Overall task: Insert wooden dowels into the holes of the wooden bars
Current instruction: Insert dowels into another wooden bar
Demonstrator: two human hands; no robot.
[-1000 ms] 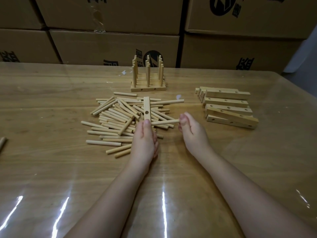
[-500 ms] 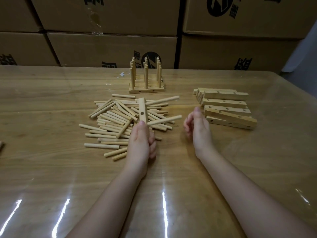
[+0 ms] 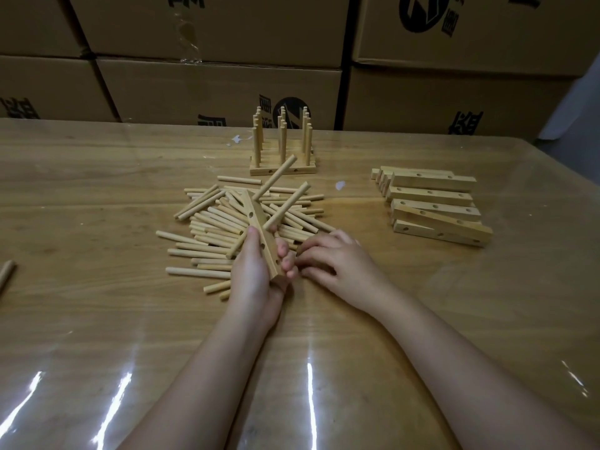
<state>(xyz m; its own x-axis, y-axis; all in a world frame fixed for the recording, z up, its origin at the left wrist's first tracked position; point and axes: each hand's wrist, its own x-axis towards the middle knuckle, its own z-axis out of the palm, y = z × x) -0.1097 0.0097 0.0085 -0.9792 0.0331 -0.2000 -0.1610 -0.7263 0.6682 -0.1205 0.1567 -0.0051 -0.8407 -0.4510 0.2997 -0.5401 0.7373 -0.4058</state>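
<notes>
A wooden table (image 3: 97, 190) under a glossy clear cover fills most of the frame, with streaks of light reflected along its lower edge. Behind it, across the top of the frame, stand stacked cardboard boxes (image 3: 220, 89) with black print, all closed, so their contents cannot be seen. At upper centre a set of finished bars (image 3: 282, 170) sits side by side with dowels standing upright in their holes. At the right lies a stack of empty bars (image 3: 431, 203), holes showing, the nearest ones laid askew. In the centre spreads a loose pile of dowels (image 3: 207, 228), and one stray dowel (image 3: 6, 274) lies at the far left edge. Two small white scraps (image 3: 340, 185) rest on the table beyond the pile. The left hand (image 3: 256, 280) grips a wooden bar (image 3: 259, 228) just above the near edge of the pile, thumb on one side and fingers curled round the other, with its far end pointing up the frame. Two inserted dowels (image 3: 276, 177) stick out of the bar toward the upper right, and three of its holes show open. The right hand (image 3: 344, 264) lies just beside the left, palm down, fingertips (image 3: 303, 259) bent at the pile's near edge — whether they pinch a dowel cannot be told.
</notes>
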